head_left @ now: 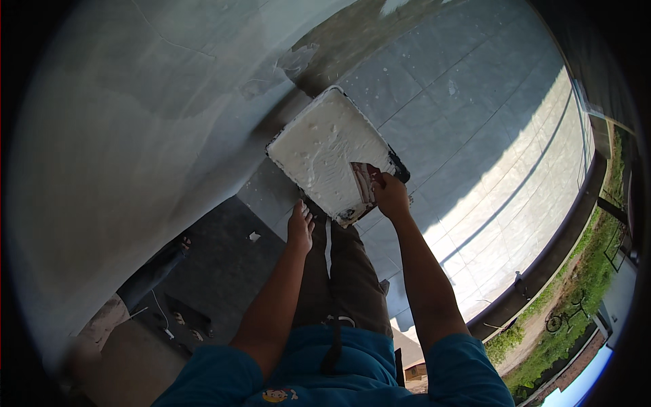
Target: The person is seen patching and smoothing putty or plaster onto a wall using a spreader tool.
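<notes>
Hands at a tub of white paste, seen from above. Nearest you, your brown trousers run beneath the view of the tub's near corner; paste spilling over that corner could soil them, the likely cause being a sideways pull of the blade. Your left hand is open, its fingers loosely extended, and appears to hold nothing; whether it touches the tub cannot be told. Should it give no support, pressure from the other side might tip or turn the tub. Your right hand is closed around a scraper, whose broad, smeared blade lies against the paste. A steep or hurried stroke could fling or drop paste, and a slick handle could twist in your grip. The blade could also catch on the crusted rim.

Position: the square tub lies ahead of your body, one corner turned towards you, with your left hand just beside and below its near-left side and your right hand at its right corner. The scraper occupies the near-right part of the paste surface, between your right hand and the tub's middle. What bears the tub is hidden. Farther out, the grey floor extends to the right and the wall rises to the left; paste dropped through overloading would probably mark the floor.
</notes>
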A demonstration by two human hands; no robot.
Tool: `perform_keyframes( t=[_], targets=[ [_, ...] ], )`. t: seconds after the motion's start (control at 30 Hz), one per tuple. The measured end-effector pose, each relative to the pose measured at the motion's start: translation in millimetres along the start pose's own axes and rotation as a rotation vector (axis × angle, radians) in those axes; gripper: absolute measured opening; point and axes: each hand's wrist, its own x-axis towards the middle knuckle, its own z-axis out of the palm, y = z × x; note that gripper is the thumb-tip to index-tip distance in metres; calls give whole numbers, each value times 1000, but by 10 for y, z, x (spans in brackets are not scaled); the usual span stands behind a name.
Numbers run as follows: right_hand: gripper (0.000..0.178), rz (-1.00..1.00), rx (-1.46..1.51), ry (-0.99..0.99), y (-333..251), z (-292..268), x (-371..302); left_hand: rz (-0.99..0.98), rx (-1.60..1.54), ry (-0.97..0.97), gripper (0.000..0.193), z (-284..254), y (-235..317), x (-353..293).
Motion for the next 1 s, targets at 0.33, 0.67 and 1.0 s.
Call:
perform_keyframes(
  t=[0.33,0.67,1.0],
  targets=[
    [23,-41,-53,-6,79,446,393,3,-196,47,84,268,-95,227],
    [20,-242,-116,-259,-87,699,310,-4,-210,31,89,203,-120,242],
    [24,-85,-31,-362,-40,926,154,-25,-345,-3,88,204,-114,209]
  ],
)
